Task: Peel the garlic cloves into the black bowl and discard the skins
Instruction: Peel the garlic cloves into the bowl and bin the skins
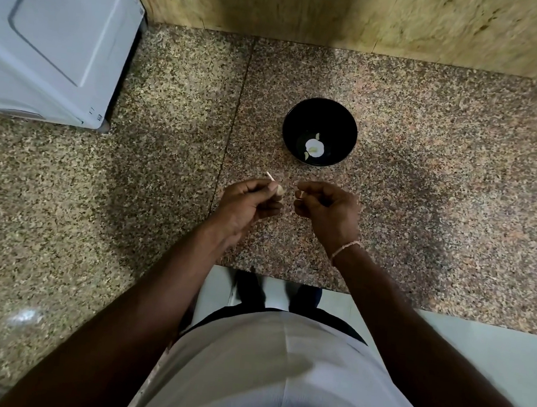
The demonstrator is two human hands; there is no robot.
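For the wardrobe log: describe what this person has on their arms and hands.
Both forearms are bare, with no sleeves reaching them and no gloves on either the left hand or the right hand. The only item worn is a thin pale string bracelet around the right wrist. No rings or watch are visible.

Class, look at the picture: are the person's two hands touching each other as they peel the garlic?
Apart. The head view shows a strip of speckled countertop between the left hand, holding the garlic clove, and the right hand.
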